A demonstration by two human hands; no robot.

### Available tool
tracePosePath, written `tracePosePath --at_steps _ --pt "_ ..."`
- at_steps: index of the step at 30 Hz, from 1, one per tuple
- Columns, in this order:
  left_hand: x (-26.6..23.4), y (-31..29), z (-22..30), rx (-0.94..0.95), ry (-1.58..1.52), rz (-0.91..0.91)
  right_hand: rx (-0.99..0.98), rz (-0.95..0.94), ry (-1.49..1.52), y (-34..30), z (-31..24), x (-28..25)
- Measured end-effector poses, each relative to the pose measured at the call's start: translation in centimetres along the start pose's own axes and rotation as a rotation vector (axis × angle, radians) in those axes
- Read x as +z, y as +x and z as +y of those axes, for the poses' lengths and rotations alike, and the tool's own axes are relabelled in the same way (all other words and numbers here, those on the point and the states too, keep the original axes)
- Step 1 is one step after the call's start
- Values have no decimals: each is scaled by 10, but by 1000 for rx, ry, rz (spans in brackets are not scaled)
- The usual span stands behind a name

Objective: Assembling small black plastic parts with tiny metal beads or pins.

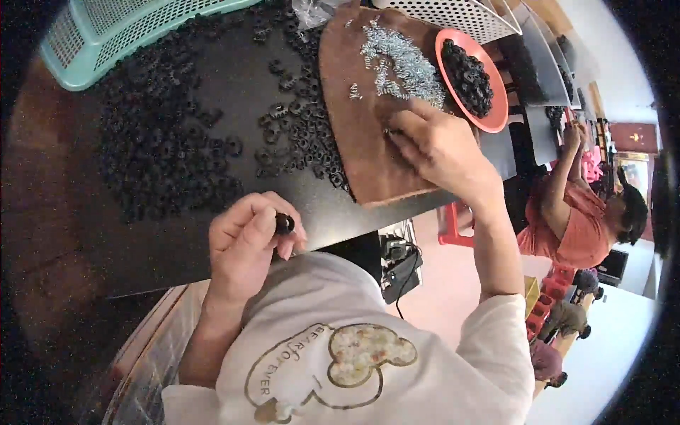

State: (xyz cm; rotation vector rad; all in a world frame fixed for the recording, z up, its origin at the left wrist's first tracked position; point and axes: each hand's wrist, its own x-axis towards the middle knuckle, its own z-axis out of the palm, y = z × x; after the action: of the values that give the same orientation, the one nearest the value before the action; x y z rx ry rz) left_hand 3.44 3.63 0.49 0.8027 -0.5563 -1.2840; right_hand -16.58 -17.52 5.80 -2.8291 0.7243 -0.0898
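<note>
My left hand (pixel 244 237) is closed round a small black cylindrical part (pixel 284 224), just off the front edge of the table. Its hollow round end points up between thumb and fingers. Over a brown cloth (pixel 361 152) my right hand (pixel 432 142) reaches with thumb and fingertips pinched together. Something tiny shows at those fingertips, too small to name. Just beyond them lies a pile of small silvery metal springs (pixel 404 64). An orange-red plate (pixel 499 99) heaped with small black parts (pixel 467 78) stands right of the springs.
Many black ring-shaped parts (pixel 163 142) are spread over the dark table (pixel 248 71), with another cluster (pixel 301 131) along the cloth's left edge. A green mesh basket (pixel 78 71) stands far left, a white perforated basket (pixel 467 18) at the back. A person in red (pixel 574 212) works at right.
</note>
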Motion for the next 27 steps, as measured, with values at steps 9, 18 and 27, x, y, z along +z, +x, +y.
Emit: tracePosePath --at_steps 9,18,27 --pt "1 0 2 -13 -30 7 -36 137 105 4 11 -8" --pt "-2 0 0 -1 -26 -13 55 131 138 9 16 -10" --pt "-1 -1 1 7 -17 -5 -14 98 -179 36 23 5"
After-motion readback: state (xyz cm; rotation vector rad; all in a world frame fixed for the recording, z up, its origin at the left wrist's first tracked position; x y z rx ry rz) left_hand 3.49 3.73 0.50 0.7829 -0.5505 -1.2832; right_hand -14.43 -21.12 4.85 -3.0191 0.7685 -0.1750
